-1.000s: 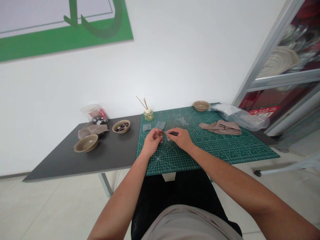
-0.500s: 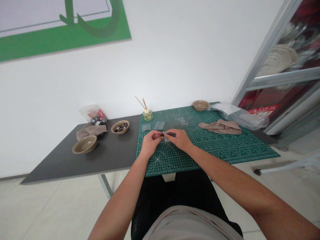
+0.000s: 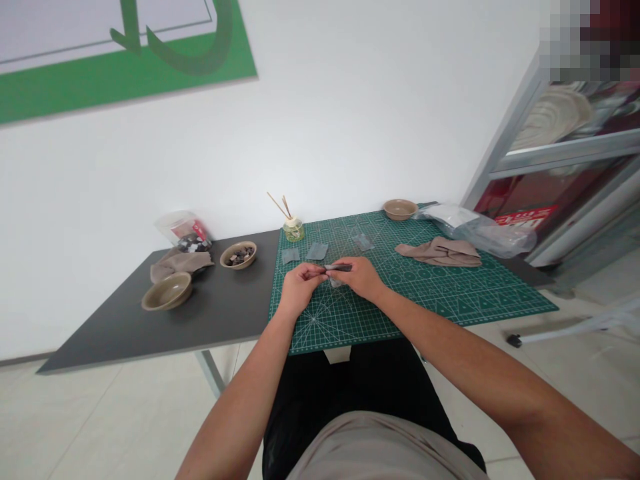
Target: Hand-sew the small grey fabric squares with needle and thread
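The dark slim tool [image 3: 342,267] is over the green cutting mat [image 3: 430,293], grasped in your right hand [image 3: 365,277]. Your left hand [image 3: 299,288] meets its tip, pinching a small piece [image 3: 325,269] too tiny to identify. Just beyond lie clear packets [image 3: 317,251]; leftward stands a bowl [image 3: 240,266].

Near the mat's [image 3: 450,293] left edge, the left hand [image 3: 299,289] mostly hides its small piece [image 3: 319,270], and the right hand's [image 3: 365,279] dark tool [image 3: 343,267] is too small to identify.

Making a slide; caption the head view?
Right hand holds a slim dark tool beside left hand over a green gridded cutting mat.
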A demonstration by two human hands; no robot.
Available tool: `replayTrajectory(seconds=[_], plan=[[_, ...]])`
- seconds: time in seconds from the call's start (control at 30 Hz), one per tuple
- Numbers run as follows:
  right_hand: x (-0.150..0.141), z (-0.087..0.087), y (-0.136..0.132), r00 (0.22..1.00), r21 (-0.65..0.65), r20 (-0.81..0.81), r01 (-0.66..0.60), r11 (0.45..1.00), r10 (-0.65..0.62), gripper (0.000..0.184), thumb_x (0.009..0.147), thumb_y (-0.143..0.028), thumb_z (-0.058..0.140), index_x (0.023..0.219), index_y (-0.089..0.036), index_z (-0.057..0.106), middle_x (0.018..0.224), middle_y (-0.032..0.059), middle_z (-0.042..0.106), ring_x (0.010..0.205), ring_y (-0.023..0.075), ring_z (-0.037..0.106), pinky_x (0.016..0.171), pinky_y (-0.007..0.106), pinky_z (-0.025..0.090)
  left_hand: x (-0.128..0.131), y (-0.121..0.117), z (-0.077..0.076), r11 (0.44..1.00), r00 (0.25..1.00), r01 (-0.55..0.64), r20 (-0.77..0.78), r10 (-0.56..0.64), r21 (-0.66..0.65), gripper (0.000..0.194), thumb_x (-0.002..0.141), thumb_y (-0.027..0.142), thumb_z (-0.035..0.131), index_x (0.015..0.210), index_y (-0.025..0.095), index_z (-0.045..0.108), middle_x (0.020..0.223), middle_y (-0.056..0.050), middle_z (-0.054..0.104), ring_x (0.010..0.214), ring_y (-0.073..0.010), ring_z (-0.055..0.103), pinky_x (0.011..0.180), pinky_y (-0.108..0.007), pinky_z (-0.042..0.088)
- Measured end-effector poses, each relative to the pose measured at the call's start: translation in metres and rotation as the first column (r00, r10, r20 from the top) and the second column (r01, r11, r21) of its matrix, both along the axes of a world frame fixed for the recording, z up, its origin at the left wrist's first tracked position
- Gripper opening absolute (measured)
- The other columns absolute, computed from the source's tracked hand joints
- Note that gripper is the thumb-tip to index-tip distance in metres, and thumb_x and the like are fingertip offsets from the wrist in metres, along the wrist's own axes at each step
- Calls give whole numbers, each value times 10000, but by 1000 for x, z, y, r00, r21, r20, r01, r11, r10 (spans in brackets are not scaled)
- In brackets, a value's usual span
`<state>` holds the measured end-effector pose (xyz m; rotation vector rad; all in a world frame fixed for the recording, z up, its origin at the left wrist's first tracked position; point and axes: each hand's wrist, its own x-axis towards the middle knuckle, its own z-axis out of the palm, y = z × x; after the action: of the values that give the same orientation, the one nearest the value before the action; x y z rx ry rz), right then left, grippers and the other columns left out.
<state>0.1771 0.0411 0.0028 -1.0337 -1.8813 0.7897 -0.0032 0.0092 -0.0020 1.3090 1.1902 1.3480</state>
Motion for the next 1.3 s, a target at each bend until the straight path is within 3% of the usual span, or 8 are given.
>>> replayTrajectory(seconds=[0.13,0.27,0.5,0.73,0.97,1.17,1.3], plan=[[-1,-2,0,1000,12,7,27,1000,-27,155,768,-349,747,857,-225,770,828,28,764,788,215,704,743,319,507,0,0,-1,1000,1000,2,3,-2,31,233,591,268,834,751,172,695,801,-31,733,747,-165,675,758,-318,527],[-1,-5,2,999,8,-33,-39,999,40,176,796,-340,720,927,-235,771,912,27,772,863,217,711,796,323,514,-1,0,-2,999,1000,-1,8,1,51,221,596,264,832,740,171,692,818,-30,727,756,-158,666,749,-305,521],[1,0,0,1000,10,10,5,1000,-5,160,776,-351,732,846,-214,774,792,24,762,746,205,695,692,297,490,0,0,0,1000,1000,9,-8,-9,16,242,593,275,837,767,175,702,787,-28,727,734,-164,669,751,-321,527],[-1,-2,0,1000,0,1,-4,1000,4,187,770,-365,735,881,-219,770,843,24,765,797,204,698,729,296,484,0,0,-3,998,1000,13,7,-13,56,230,593,287,833,721,175,677,850,-33,726,769,-160,664,754,-310,523],[1,2,-2,999,8,17,35,999,-35,182,753,-375,747,791,-197,753,724,18,731,697,180,659,648,273,449,0,0,-1,999,1000,20,-21,-19,36,237,598,303,827,729,176,676,835,-35,723,747,-157,656,738,-309,515],[0,-2,0,998,-14,-32,-50,999,49,187,789,-360,711,907,-223,761,864,21,760,814,203,696,746,302,494,0,-1,1,998,999,12,-32,-10,64,233,602,301,819,710,173,656,843,-32,713,758,-156,648,737,-306,517],[1,-2,0,999,-25,-31,-24,999,23,176,773,-372,720,840,-213,755,775,19,742,748,207,681,691,307,489,0,-2,1,999,999,21,-51,-19,49,246,607,313,817,738,176,660,850,-34,714,761,-162,651,751,-319,518]])
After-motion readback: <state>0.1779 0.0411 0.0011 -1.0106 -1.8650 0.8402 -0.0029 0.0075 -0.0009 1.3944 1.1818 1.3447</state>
